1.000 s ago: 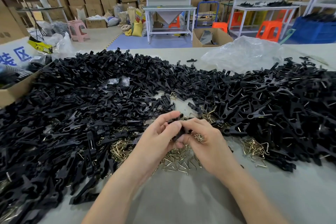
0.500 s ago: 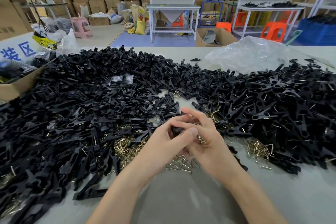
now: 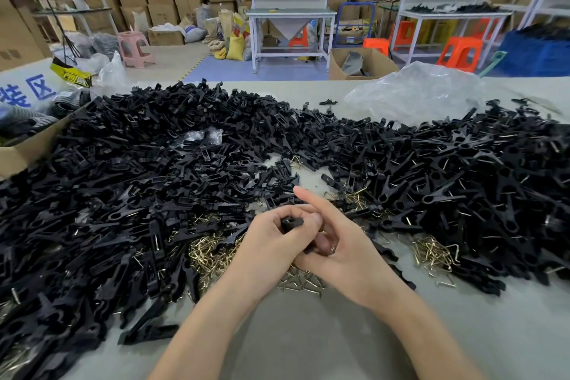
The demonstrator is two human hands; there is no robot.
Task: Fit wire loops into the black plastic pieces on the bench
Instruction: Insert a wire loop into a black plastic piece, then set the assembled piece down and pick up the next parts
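Note:
My left hand grips a black plastic piece between thumb and curled fingers at the bench's middle. My right hand lies against it, index finger stretched out over the left fingers, thumb and lower fingers curled on the piece's lower end; a bit of brass wire shows by the thumb. A huge heap of black plastic pieces covers the left of the bench, another heap the right. Brass wire loops lie in a pile under my left wrist, with more loops to the right.
The grey bench is bare near me. A cardboard box stands at the left edge, and a crumpled clear plastic bag lies at the back right. Beyond are white work tables, orange stools and stacked cartons.
Both hands have drawn slightly nearer to me with the piece. My right index finger has straightened and now lies over the left fingers; the left hand has turned the piece upward.

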